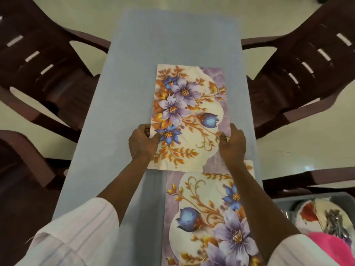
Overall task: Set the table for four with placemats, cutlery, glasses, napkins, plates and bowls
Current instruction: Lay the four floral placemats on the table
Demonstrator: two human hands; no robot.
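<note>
My left hand (143,144) and right hand (232,145) gripped the flower-printed rectangular placemat (184,104) by both sides; I judged it needed squaring to the pale-blue tabletop (172,39).

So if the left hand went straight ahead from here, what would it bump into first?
Likely nothing: the left hand grips the far placemat at its edge, and beyond it only blue tablecloth shows, though depth is unclear.

floral purple-blue placemat (189,112), pale blue tablecloth (172,39)
</note>
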